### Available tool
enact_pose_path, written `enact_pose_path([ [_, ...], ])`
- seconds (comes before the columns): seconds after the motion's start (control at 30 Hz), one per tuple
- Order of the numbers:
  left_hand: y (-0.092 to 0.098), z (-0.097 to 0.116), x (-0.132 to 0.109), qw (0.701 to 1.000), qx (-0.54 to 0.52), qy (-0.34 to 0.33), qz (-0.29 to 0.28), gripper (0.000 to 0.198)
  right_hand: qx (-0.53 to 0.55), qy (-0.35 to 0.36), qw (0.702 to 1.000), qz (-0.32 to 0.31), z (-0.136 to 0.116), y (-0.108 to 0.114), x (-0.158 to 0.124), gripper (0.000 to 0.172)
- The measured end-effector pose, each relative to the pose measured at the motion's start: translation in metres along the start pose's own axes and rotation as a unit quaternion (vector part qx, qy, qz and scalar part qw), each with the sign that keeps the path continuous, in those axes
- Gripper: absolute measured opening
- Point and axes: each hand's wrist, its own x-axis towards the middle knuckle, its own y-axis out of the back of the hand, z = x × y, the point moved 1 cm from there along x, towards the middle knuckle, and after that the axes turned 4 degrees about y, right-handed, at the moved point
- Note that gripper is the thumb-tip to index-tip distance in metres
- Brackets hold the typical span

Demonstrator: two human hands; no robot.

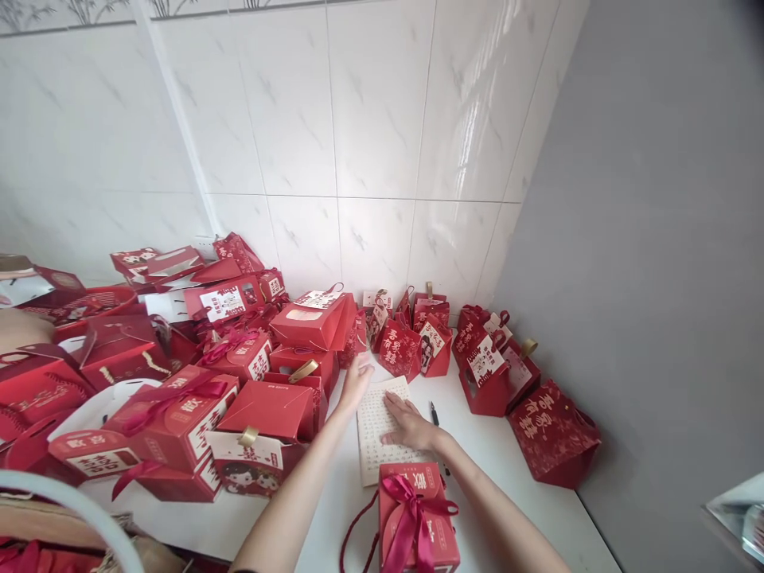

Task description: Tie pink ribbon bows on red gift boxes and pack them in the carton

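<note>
Right hand [411,426] lies flat on cream rectangular paper pad [373,446]; left hand [356,380], grip unclear; dragging nearward could shove ribboned red cardboard box [419,519].

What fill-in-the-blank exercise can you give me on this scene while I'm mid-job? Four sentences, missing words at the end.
1. The hand spread over the middle of the notebook is the person's ____ one.
2. The pen beside the notebook looks mostly ____ in colour.
3. The ribbon on the box nearest the camera is tied in a ____.
4. Most of the boxes on the table are ____ in colour.

Missing words: right; black; bow; red.
</note>
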Motion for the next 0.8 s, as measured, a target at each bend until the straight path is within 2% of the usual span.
enact_pose_path([
  [0.1, 0.011, -0.006, -0.038, 0.999, -0.014, -0.008, -0.044, 0.013, 0.067, 0.011, 0.996, 0.064, -0.001, 0.000, -0.004, 0.102],
  [0.13, 0.016, -0.010, -0.049, 0.999, -0.017, -0.009, -0.047, 0.011, 0.101, 0.017, 0.991, 0.091, -0.002, 0.002, -0.005, 0.099],
  [0.2, 0.025, -0.016, -0.067, 0.999, -0.020, -0.007, -0.034, 0.012, 0.156, 0.026, 0.978, 0.137, -0.006, 0.011, -0.005, 0.081],
  [0.27, 0.030, -0.021, -0.075, 1.000, -0.022, -0.005, -0.015, 0.012, 0.182, 0.029, 0.967, 0.175, -0.017, 0.027, 0.000, 0.069],
  [0.37, 0.032, -0.024, -0.077, 1.000, -0.022, -0.002, -0.009, 0.011, 0.227, 0.023, 0.945, 0.235, -0.045, 0.055, 0.019, 0.061],
  [0.43, 0.031, -0.024, -0.075, 1.000, -0.022, -0.001, -0.018, 0.012, 0.252, 0.013, 0.934, 0.252, -0.069, 0.071, 0.035, 0.059],
  [0.5, 0.031, -0.024, -0.075, 0.999, -0.023, 0.001, -0.025, 0.013, 0.268, -0.006, 0.928, 0.258, -0.093, 0.083, 0.053, 0.068],
  [0.6, 0.031, -0.025, -0.076, 0.999, -0.026, 0.005, -0.026, 0.015, 0.283, -0.055, 0.924, 0.252, -0.123, 0.096, 0.076, 0.100],
  [0.67, 0.031, -0.027, -0.077, 0.999, -0.028, 0.008, -0.027, 0.015, 0.299, -0.093, 0.922, 0.226, -0.135, 0.102, 0.089, 0.113],
  [0.73, 0.031, -0.028, -0.077, 0.999, -0.030, 0.011, -0.027, 0.016, 0.321, -0.114, 0.920, 0.195, -0.141, 0.108, 0.099, 0.116],
  [0.8, 0.029, -0.030, -0.077, 0.999, -0.031, 0.014, -0.026, 0.016, 0.347, -0.095, 0.917, 0.174, -0.144, 0.112, 0.107, 0.111],
])
